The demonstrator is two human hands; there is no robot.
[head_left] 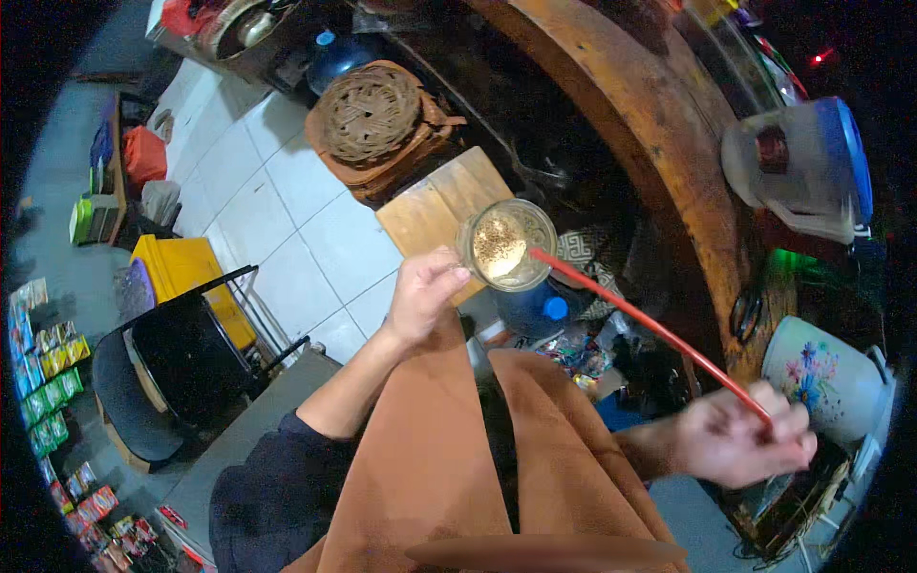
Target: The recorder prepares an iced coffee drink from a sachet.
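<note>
My left hand (428,288) is closed on the side of a clear glass mug (537,225), holding it in front of me. Inside the mug lies pale powder with brown specks (500,242). My right hand (745,435), smeared by motion, is closed around one end of a long, thin red stick (650,325). The stick's far end shows over the right part of the mug; whether it touches the glass or the powder I cannot tell. Beyond the mug stands a small wooden stool (444,199).
At the right runs a curved wooden counter (659,162) with a blue-lidded plastic pitcher (793,162), scissors (747,313) and a flowered bucket (812,372). A blue-capped bottle (535,310) and wrappers (583,358) lie below. Leftward are a black chair (158,382), yellow container (191,282) and hanging sachets (57,382).
</note>
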